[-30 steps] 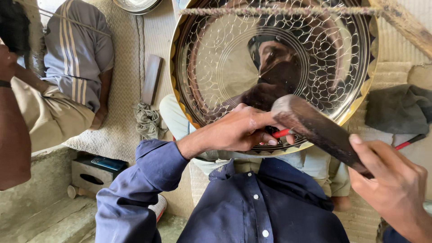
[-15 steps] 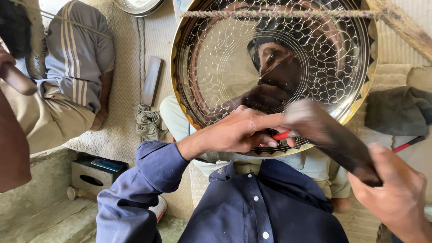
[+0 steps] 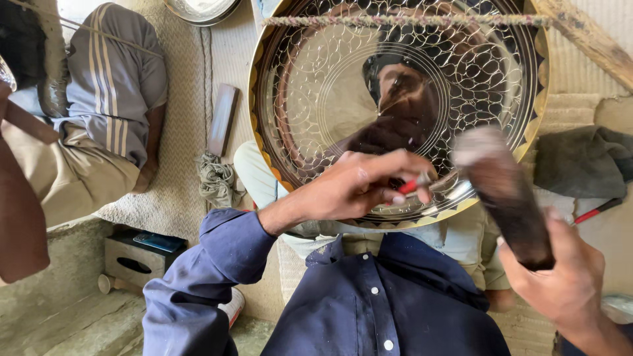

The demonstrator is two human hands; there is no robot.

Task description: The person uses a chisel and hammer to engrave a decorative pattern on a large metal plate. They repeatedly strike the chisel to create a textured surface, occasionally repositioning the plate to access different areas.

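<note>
While we work 1 engraved brass tray [image 3: 316, 99] | our left hand [image 3: 359, 184] pinches 1 red-handled chisel [image 3: 410, 186] against it | our right hand [image 3: 560, 277] grips 1 dark mallet [image 3: 504, 191]

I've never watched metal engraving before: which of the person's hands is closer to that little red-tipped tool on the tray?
Left. The left hand pinches the red-tipped tool against the tray; the right hand is apart, gripping a dark wooden mallet.

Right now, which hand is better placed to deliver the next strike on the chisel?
Right. The right hand grips the dark mallet raised beside the red-handled chisel, which the left hand pinches against the engraved metal tray.
</note>
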